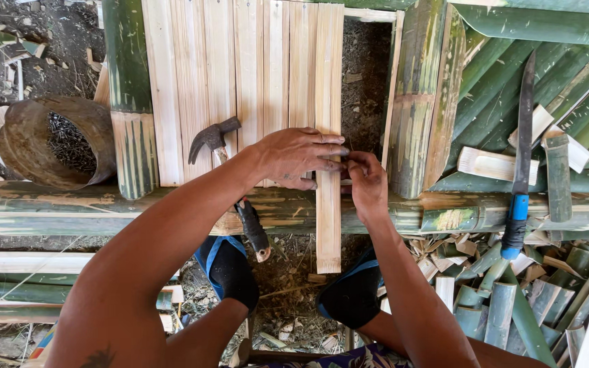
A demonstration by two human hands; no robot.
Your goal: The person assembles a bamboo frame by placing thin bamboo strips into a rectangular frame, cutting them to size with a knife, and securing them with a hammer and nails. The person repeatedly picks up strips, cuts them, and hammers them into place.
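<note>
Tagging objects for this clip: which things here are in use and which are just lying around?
In use: left hand, right hand, outermost bamboo slat, bamboo crossbeam, claw hammer.
Lying about: blue-handled knife, can of nails, bamboo offcuts.

A hammer (230,191) with a dark head and black grip lies across the pale slats (226,75) and the long green bamboo pole (69,208) that runs crosswise under them. Left of the slats, a rusty round tin (32,146) rests on the ground (56,34), tipped toward the pole. At the right, a long knife (521,163) with a blue handle lies over a heap of split green bamboo (567,88). Short offcuts (533,300) litter the ground at the lower right. Two black sandals with blue straps (230,269) stand below the pole.
</note>
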